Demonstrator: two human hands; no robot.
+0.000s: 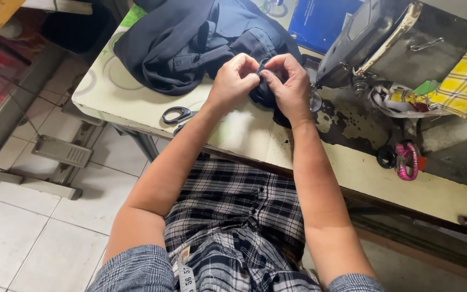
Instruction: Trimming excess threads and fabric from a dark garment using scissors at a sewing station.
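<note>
The dark garment fold is pinched by left hand and right hand; it could slip toward the sewing machine needle.

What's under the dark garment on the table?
The dark garment lies on the pale table; a blue sheet shows behind it. Both hands, left hand and right hand, pinch its edge. Anything beneath the heap is covered.

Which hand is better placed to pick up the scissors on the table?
Probably the left hand. The scissors lie on its side, just below its wrist. The right hand is farther away, and both hands pinch the dark cloth.
</note>
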